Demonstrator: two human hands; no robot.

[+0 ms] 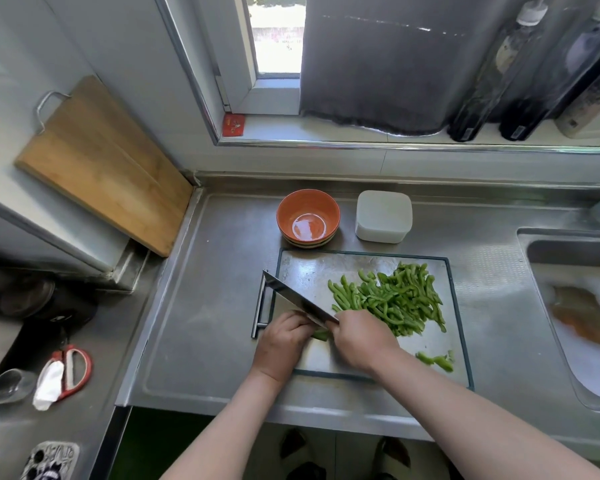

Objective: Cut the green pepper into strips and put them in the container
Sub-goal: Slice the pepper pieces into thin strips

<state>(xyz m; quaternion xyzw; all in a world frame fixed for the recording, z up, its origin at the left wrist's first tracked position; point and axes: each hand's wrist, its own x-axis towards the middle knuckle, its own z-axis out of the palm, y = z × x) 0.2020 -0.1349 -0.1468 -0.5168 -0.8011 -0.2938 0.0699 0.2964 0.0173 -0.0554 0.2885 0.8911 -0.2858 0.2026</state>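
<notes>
**Left hand (284,336) pins, right hand (357,336) cuts: the last of the green pepper (321,335)**

Curled over the small uncut remnant, my left hand holds it down on the near-left part of the cutting board (305,271). My right hand is clenched round the handle of the knife (298,296). Its broad blade slants up and away to the left, with the heel over the remnant between my 2 hands.

The heap of cut strips (392,299) lies to the right. A few stray bits (435,360) sit apart near the board's front right corner. Nothing has gone into a container yet. The orange bowl (308,216) and the white box (383,216) stand on the surface (215,306) just behind the board, and the box looks lidded.

I judge the pepper to be light and crisp, with a waxy skin that can skate on this shiny board. So little of it is left that there is hardly room for fingers beside the blade. I would press it flat from above with bent fingertips, close to the end away from the edge.

The strips are limp and loose, and probably damp, so pinching them 1 at a time would be slow. The better hold seems to be a scoop: slide the flat of the blade under the heap, cup the other hand against it, and lift the lot over to the bowl.
</notes>
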